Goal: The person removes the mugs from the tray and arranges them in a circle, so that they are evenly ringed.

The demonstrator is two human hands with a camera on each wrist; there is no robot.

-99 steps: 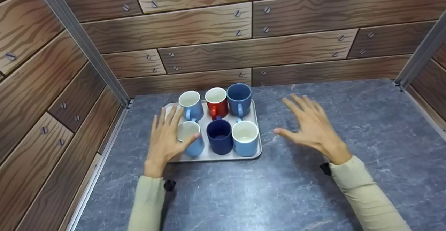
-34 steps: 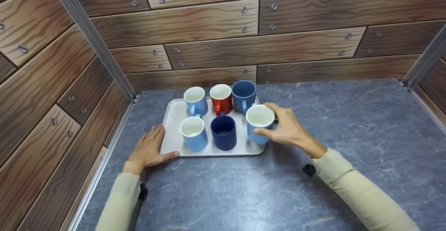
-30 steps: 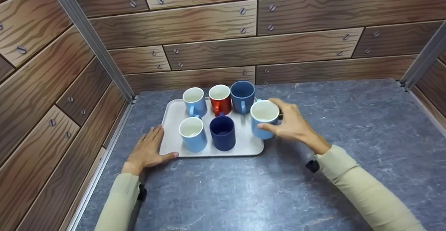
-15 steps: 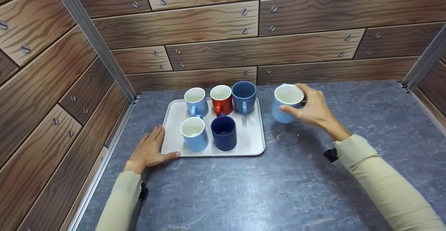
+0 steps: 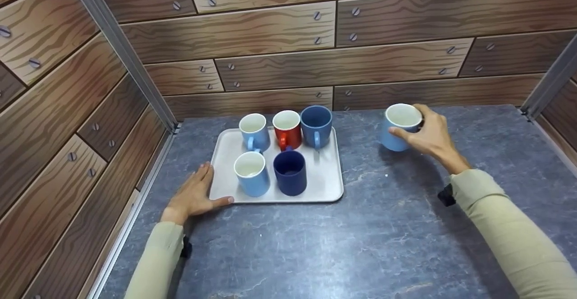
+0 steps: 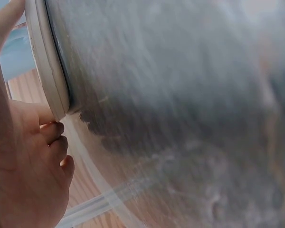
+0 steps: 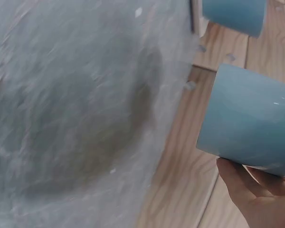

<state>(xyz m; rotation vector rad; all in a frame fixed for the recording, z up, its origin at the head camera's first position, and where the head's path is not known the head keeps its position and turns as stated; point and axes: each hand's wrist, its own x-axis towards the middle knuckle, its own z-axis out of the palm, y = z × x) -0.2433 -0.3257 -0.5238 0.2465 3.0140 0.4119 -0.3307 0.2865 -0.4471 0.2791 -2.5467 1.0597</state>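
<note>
My right hand point(image 5: 430, 134) grips a light blue mug point(image 5: 391, 139) with a white inside, thumb on the near side and fingers behind. The mug is upright over the back right of the table, its shadow beneath it; in the right wrist view its blue side point(image 7: 249, 118) fills the right. My left hand point(image 5: 191, 195) rests at the front left corner of a white tray point(image 5: 323, 177), fingers along its side and thumb at its front edge. On the tray stand two light blue mugs point(image 5: 253, 181), a red mug point(image 5: 292, 137), a navy mug point(image 5: 290, 179) and a dark blue mug point(image 5: 322, 132).
A grey marbled table point(image 5: 315, 249) lies under everything. Wood-patterned walls point(image 5: 270, 33) rise at the back and both sides, with a metal corner post point(image 5: 126, 55) at the left. The tray's front right part is bare, and table surface shows right of the tray.
My right hand has taken the light blue mug from the tray's front right and carried it right and back. My left hand has moved from beside a mug to the tray's left corner.
</note>
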